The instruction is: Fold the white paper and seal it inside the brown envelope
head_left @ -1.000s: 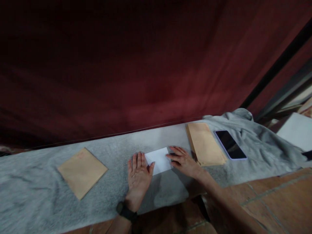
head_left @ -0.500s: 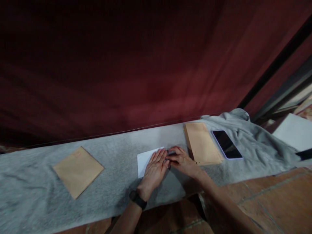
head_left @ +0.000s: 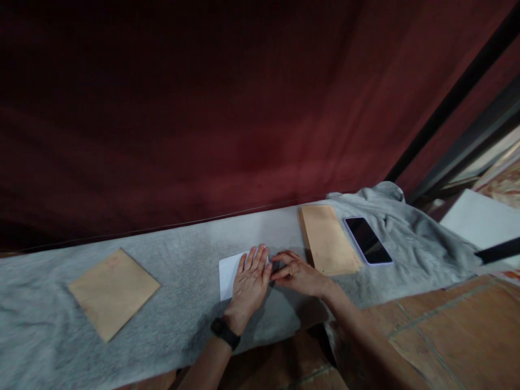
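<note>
While a brown paper piece (head_left: 114, 295) lies far L, we've got white paper (head_left: 228, 275) flat on grey cloth (head_left: 182, 281), work on it partway, we'd guess (amt. remaining unclear). Our L hand (head_left: 248, 284) is open atop it; R hand (head_left: 297, 274) curls by its R end, pinch can't tell. Then brown stack (head_left: 330, 241), phone (head_left: 369, 241).

Left hand (head_left: 249, 281) flat, fingers extended, wrist banded, right hand (head_left: 296, 273) beside, fingers bent

Lilac edging rims the black-screened smartphone (head_left: 369, 241). Left of it, the envelope stack (head_left: 330, 241) is plain tan; beneath it, the cloth (head_left: 182, 281) is mottled grey; beyond it, the curtain (head_left: 244, 135) is dark maroon.
</note>
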Demonstrator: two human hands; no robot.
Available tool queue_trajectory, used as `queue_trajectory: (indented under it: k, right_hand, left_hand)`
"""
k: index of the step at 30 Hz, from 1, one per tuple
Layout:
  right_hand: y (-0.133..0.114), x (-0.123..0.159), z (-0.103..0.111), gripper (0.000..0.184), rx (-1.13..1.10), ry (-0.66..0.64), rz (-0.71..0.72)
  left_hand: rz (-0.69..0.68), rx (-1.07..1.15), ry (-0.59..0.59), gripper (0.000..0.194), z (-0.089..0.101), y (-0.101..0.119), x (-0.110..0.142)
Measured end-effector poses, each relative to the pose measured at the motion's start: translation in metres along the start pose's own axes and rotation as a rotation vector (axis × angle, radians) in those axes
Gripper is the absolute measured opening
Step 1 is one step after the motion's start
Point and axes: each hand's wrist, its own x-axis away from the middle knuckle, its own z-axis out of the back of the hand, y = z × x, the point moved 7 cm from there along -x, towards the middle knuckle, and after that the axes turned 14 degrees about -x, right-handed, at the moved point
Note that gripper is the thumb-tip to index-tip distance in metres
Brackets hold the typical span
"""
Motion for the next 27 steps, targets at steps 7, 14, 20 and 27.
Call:
queue_trajectory:
  k: [7, 14, 20, 27]
  right_hand:
    - [-0.001, -0.002, 0.0, 0.017, -0.025, -0.013, -0.014]
    - [0.005, -0.01, 0.01, 0.027, -0.14, 0.142, -0.048]
    - [0.004, -0.018, -0.007, 0.037, -0.002, 0.166, -0.001]
    - [0.013, -0.024, -0.024, 0.045, 0.233, 0.161, -0.061]
  left_hand:
    - [-0.003, -0.02, -0.012, 0.052, 0.004, 0.001, -0.001]
    - [-0.063, 0.003, -0.006, 0.051, 0.013, -0.002, 0.012]
    - [-0.132, 0.018, 0.006, 0.05, 0.018, 0.003, 0.032]
    - [-0.173, 0.039, -0.018, 0.055, 0.024, 0.009, 0.042]
